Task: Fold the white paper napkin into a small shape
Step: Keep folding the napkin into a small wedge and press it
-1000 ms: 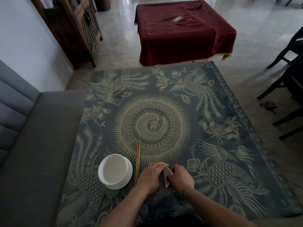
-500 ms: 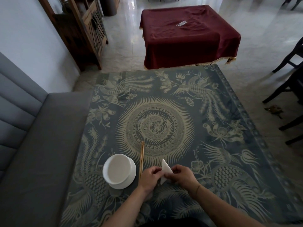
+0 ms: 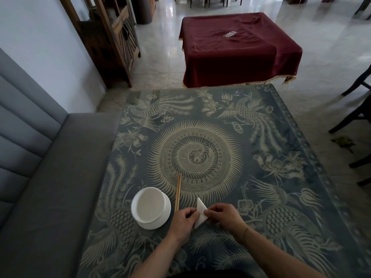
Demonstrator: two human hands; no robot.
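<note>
The white paper napkin point(image 3: 200, 213) is folded into a small pointed shape near the table's front edge, its tip pointing away from me. My left hand point(image 3: 183, 222) pinches its left side with curled fingers. My right hand point(image 3: 222, 215) pinches its right side, thumb and fingers on the fold. The lower part of the napkin is hidden between the two hands.
A white bowl point(image 3: 150, 207) on a saucer stands just left of my hands, with a pair of wooden chopsticks point(image 3: 177, 191) lying beside it. The patterned glass-topped table point(image 3: 200, 149) stretches ahead. A grey sofa point(image 3: 46, 177) lies left, dark chairs point(image 3: 357, 109) right.
The napkin has come up from under my hands, so its pointed tip now shows above them. Both hands keep their hold; the camera tilted up slightly.
</note>
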